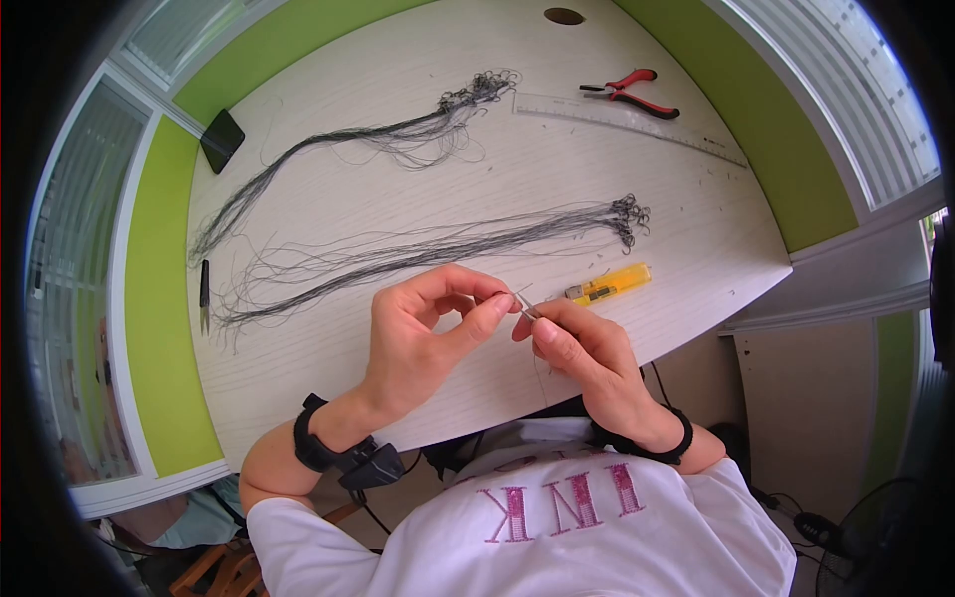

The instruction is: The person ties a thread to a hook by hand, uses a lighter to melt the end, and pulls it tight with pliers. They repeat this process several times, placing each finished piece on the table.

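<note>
My left hand [423, 333] is raised over the table's front part, thumb and forefinger pinched together on something thin that I cannot make out. Close beside it, my right hand [589, 350] has its thumb and fingers closed on a small, slim metal piece [528, 310], whose tip meets the left fingertips; its kind is not clear. A faint thin strand hangs below the right hand. Just beyond the right hand lies a yellow lighter [619, 284]. Farther back rests a bundle of dark thin strands [428, 257] with curled, hook-like ends [629, 217] at the right.
A second strand bundle [328, 141] lies farther back. Behind on the right are a clear ruler [627, 127] and red-and-black pliers [637, 95]. A black-handled pointed tool [205, 287] and a dark flat device [222, 141] sit by the left green panel [169, 298].
</note>
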Demonstrator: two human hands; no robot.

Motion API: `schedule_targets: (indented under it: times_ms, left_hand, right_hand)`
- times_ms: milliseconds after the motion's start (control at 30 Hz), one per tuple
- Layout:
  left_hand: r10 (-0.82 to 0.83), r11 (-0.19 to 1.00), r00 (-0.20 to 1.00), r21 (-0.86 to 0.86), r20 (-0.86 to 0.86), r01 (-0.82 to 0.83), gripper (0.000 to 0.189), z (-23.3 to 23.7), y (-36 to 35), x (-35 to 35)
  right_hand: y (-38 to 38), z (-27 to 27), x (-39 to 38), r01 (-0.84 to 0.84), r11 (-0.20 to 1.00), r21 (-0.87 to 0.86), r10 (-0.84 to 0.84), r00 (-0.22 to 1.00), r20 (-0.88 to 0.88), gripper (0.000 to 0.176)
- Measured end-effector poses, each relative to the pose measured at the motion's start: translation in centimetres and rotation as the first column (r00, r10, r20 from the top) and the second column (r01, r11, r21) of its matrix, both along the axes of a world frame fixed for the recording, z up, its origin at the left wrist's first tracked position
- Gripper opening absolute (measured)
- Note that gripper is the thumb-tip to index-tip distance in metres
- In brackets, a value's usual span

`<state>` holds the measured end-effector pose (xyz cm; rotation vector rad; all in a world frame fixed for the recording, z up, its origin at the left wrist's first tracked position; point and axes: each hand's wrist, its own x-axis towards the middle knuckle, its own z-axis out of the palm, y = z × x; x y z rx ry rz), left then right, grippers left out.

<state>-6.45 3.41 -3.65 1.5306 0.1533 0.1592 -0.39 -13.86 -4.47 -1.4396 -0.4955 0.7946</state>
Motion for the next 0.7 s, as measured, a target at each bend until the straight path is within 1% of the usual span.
schedule_targets:
  times_ms: [33, 67, 133, 167, 233, 367, 433, 567, 633, 667, 700]
  left_hand:
    - [0.004, 1.000, 1.000, 0.001, -0.001, -0.004, 0.009, 0.03, -0.03, -0.02]
    - [0.004, 1.000, 1.000, 0.001, -0.001, -0.004, 0.009, 0.04, -0.01, -0.03]
    - [-0.013, 1.000, 1.000, 0.010, -0.002, 0.013, 0.009, 0.05, 0.05, -0.04]
    - [-0.011, 1.000, 1.000, 0.009, -0.001, 0.011, 0.009, 0.04, 0.06, -0.05]
    - [-0.026, 1.000, 1.000, 0.011, -0.001, 0.026, 0.009, 0.00, 0.06, -0.08]
    - [-0.004, 1.000, 1.000, -0.007, 0.022, 0.004, 0.010, -0.35, -0.01, -0.04]
    - [-0.008, 1.000, 1.000, 0.001, 0.015, 0.008, 0.010, -0.35, 0.00, -0.03]
    - [-0.010, 1.000, 1.000, 0.004, 0.014, 0.010, 0.010, -0.33, 0.01, -0.04]
    - [-0.017, 1.000, 1.000, 0.005, 0.003, 0.017, 0.010, -0.30, 0.02, -0.05]
    - [-0.017, 1.000, 1.000, 0.005, 0.002, 0.017, 0.010, -0.31, 0.01, -0.03]
    - [-0.019, 1.000, 1.000, -0.010, 0.005, 0.019, 0.011, -0.35, -0.01, -0.01]
  right_hand:
    - [0.01, 0.10, 0.05, -0.034, 0.999, -0.014, 0.033, 0.999, -0.035, 0.031]
    - [0.02, 0.06, 0.08, -0.034, 0.999, -0.013, 0.033, 0.999, -0.035, 0.031]
    - [0.05, -0.05, 0.13, -0.042, 0.999, 0.001, 0.041, 0.992, -0.115, 0.031]
    - [0.08, -0.03, 0.16, -0.043, 0.999, 0.000, 0.043, 0.992, -0.114, 0.031]
    - [0.16, -0.02, 0.15, -0.029, 0.999, 0.028, 0.034, 0.980, -0.194, 0.031]
    - [0.25, -0.05, 0.16, -0.034, 0.999, 0.025, 0.038, 0.981, -0.189, 0.032]
    - [0.24, -0.14, 0.22, -0.035, 0.998, 0.045, 0.045, 0.970, -0.240, 0.033]
    - [0.40, -0.22, 0.16, -0.020, 0.998, 0.053, 0.031, 0.974, -0.225, 0.033]
    - [0.32, -0.10, 0.32, -0.030, 0.997, 0.075, 0.051, 0.951, -0.304, 0.032]
    - [0.32, 0.04, 0.37, -0.030, 0.997, 0.075, 0.051, 0.951, -0.304, 0.032]
    - [0.31, 0.23, 0.41, -0.020, 0.996, 0.084, 0.048, 0.939, -0.342, 0.032]
